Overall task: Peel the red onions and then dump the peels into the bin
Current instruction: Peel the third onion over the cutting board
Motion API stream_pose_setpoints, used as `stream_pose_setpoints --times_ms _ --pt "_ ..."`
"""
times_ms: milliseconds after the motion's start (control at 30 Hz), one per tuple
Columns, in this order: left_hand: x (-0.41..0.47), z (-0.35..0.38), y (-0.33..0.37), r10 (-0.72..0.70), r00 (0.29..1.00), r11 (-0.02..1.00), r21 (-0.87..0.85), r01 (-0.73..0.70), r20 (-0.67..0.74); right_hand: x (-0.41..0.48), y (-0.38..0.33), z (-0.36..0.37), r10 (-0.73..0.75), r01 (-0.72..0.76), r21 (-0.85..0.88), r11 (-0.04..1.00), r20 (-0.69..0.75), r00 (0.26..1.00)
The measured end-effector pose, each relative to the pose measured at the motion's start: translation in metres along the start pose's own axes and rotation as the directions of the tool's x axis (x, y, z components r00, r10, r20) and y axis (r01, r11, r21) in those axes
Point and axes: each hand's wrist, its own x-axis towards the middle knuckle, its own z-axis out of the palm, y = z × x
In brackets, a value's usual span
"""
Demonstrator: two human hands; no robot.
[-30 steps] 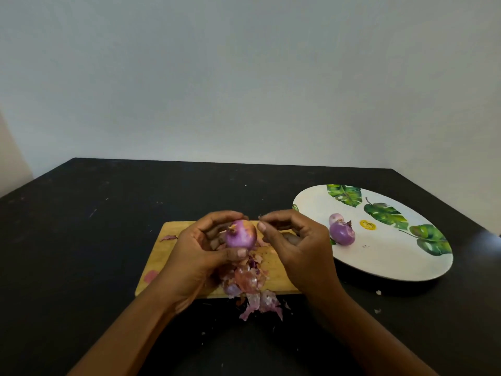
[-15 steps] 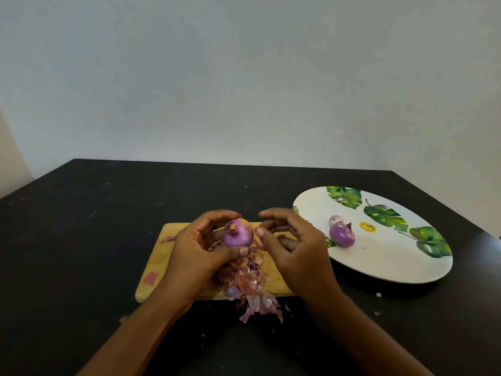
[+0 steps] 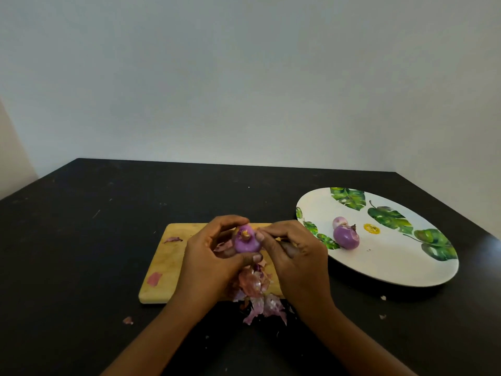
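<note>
1. Two loose peel scraps point(image 3: 172, 239) are lying on the left part of the cutting board point(image 3: 173, 256), and one more is lying on the dark table off the board's near left corner. They have not moved over the last second.
2. The left hand point(image 3: 214, 259) is gripping the held onion point(image 3: 245, 241) above the middle of the board. Its fingers are curled over the top and its thumb is clamped underneath.
3. The onion is now showing its yellowish stub towards the camera. A second ago that stub was pointing more to the side, so the hand has been rotating it. The visible surface is reading as bare purple.
4. The right hand point(image 3: 295, 256) has closed in from the board's right. Thumb and forefinger are together and pinching at the onion's right shoulder, where a second ago they stood slightly apart from it. Whether a strip of skin is caught between them cannot be told.
5. The peel heap point(image 3: 257, 291) is spilling over the board's near edge onto the table, with no visible change.
6. Two peeled onions point(image 3: 346, 237) are resting on the leaf-print plate point(image 3: 406, 267), right of the board.
7. Judgement: the last remnants are being cleared from this onion. The dumping has not begun, and no bin is in view.
</note>
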Motion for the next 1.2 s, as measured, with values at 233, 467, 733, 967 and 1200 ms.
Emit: stream_pose_setpoints --times_ms 233,467,733,967,1200 --pt "-0.008 0.01 0.006 0.112 0.993 0.989 0.096 -0.11 -0.023 -0.001 -0.006 0.0 0.213 -0.214 0.037 0.976 0.033 0.977" --pt "-0.006 0.004 0.004 0.16 0.98 0.969 0.207 -0.133 -0.119 0.009 -0.014 -0.011 0.357 -0.439 0.363 0.822 0.273 0.893" --pt "-0.005 -0.001 -0.004 0.287 0.956 0.93 0.259 -0.262 -0.063 0.011 -0.011 -0.014 0.374 -0.632 0.52 0.575 0.52 0.768" --pt "-0.004 -0.001 0.002 0.187 0.982 0.973 0.144 -0.18 -0.035 0.014 -0.006 -0.017 0.398 -0.633 0.522 0.571 0.499 0.77" --pt "-0.002 -0.007 -0.008 0.218 0.975 0.863 0.458 -0.215 0.045 0.009 -0.012 -0.013 0.302 -0.493 0.371 0.787 0.465 0.832"
